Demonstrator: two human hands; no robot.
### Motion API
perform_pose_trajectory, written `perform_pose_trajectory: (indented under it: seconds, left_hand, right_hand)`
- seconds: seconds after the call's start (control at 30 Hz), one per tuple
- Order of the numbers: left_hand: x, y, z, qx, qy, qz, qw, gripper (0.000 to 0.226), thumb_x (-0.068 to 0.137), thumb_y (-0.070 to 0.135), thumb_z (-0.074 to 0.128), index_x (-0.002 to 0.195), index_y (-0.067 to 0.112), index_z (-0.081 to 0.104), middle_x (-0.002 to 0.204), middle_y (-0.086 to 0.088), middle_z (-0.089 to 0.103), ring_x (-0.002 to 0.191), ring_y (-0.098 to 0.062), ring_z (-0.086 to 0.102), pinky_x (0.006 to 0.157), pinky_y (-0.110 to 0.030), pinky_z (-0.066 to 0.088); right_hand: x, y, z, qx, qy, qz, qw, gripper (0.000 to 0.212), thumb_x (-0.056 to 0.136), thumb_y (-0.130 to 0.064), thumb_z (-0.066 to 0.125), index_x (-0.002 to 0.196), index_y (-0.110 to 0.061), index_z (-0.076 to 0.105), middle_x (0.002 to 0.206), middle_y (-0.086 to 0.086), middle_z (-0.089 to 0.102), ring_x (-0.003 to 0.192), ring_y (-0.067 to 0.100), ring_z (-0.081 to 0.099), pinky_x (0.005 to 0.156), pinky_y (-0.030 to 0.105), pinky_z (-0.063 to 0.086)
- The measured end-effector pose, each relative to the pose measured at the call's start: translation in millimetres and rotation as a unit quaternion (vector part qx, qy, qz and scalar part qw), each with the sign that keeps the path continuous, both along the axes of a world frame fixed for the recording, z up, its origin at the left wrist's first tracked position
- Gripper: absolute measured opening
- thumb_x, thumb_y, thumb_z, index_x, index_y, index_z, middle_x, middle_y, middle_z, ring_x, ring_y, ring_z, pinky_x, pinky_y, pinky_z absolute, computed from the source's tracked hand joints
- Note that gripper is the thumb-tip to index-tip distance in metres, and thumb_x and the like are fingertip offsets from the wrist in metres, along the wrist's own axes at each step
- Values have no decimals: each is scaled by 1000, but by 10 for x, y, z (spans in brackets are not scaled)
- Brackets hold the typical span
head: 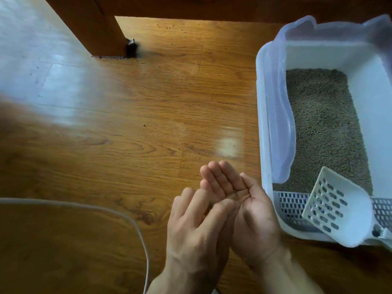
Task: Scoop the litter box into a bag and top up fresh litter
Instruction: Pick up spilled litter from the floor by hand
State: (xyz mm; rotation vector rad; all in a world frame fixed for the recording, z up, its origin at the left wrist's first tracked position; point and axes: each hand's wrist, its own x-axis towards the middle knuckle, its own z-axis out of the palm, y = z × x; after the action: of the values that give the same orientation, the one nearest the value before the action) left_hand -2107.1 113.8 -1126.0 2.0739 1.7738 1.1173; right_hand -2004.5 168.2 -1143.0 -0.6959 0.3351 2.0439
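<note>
A white litter box (261,124) with a translucent rim guard stands at the right, filled with grey-brown litter (322,128). A white slotted scoop (337,206) rests on the box's grated front ledge, nobody holding it. Both hands hover over the wooden floor just left of the box. My right hand (246,200) is palm up with straight fingers and a few litter grains on the palm. My left hand (195,221) lies back up, its fingertips touching the right palm. No bag is in view.
Loose litter grains (197,155) dot the wooden floor (118,132). A wooden furniture leg (95,28) stands at the back left with grains along its base. A grey cable (135,225) curves across the floor at the lower left.
</note>
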Motion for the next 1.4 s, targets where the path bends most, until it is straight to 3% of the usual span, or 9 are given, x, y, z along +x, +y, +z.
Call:
perform_pose_trajectory:
  seconds: [0.2, 0.33, 0.57, 0.77, 0.87, 0.97, 1.1, 1.27, 1.4]
  left_hand:
    - [-173, -66, 178, -28, -171, 104, 979, 8, 91, 10, 65, 92, 8, 73, 82, 0, 60, 75, -12, 58, 67, -21, 46]
    - [-328, -73, -153, -164, -243, 225, 929, 7, 96, 19, 63, 94, 23, 68, 82, 6, 61, 74, -15, 59, 62, -26, 47]
    - [-310, 31, -760, -230, -24, 195, 953, 9, 87, 30, 71, 93, 23, 72, 87, 10, 56, 81, -8, 50, 63, -28, 52]
    - [-237, 128, -927, -221, 22, 164, 961, 13, 82, 29, 77, 94, 23, 74, 87, 8, 57, 81, -10, 47, 62, -32, 51]
    - [-231, 158, -960, -215, 39, 153, 964, 10, 82, 26, 77, 91, 23, 74, 87, 7, 58, 81, -11, 48, 62, -33, 51]
    - [-256, 191, -1003, -194, 68, 132, 970, 4, 86, 23, 74, 86, 20, 71, 86, 5, 59, 78, -13, 47, 60, -33, 49]
    - [-276, 254, -984, -177, 121, 92, 972, 6, 89, 20, 69, 86, 15, 68, 86, 0, 60, 75, -16, 48, 58, -33, 48]
    - [-234, 253, -692, -200, 2, 129, 971, 12, 97, 29, 43, 89, 23, 50, 84, 7, 47, 74, -11, 42, 63, -25, 43]
    - [-129, 137, -161, -155, -74, 111, 979, 17, 96, 27, 38, 81, 22, 44, 77, 9, 41, 70, -12, 40, 62, -22, 34]
  right_hand:
    - [61, 24, -116, 18, -6, 25, 1000, 55, 105, -28, 23, 124, 7, 61, 130, 25, 61, 131, 34, 51, 112, 43, 39]
    - [183, 44, -167, 1, -15, 26, 1000, 57, 107, -28, 18, 124, 5, 62, 130, 22, 62, 131, 31, 52, 110, 42, 42]
    - [308, 94, -14, 21, -1, 5, 1000, 56, 105, -25, 17, 130, 6, 57, 138, 21, 55, 139, 28, 43, 114, 39, 33]
    - [446, -76, -91, 112, -52, 8, 992, 63, 105, -30, 3, 144, -2, 43, 151, 12, 42, 148, 18, 23, 120, 31, 13]
    - [413, -119, -90, 76, -83, -7, 994, 60, 104, -28, 11, 135, 1, 55, 143, 15, 52, 142, 22, 38, 116, 34, 30]
    - [441, -221, -77, 13, -33, -103, 994, 48, 97, -23, 35, 97, 3, 76, 109, 18, 73, 106, 30, 69, 76, 40, 61]
    - [401, -222, -229, 59, -72, -14, 996, 64, 103, -30, 8, 137, 2, 52, 145, 18, 49, 143, 26, 36, 117, 38, 29]
    - [354, -197, -251, 29, -29, -9, 999, 53, 103, -26, 26, 122, 7, 63, 132, 22, 60, 132, 32, 51, 106, 42, 45]
    - [308, -201, -358, 66, -20, -8, 998, 60, 105, -28, 13, 136, 6, 51, 144, 23, 49, 143, 32, 35, 119, 41, 24]
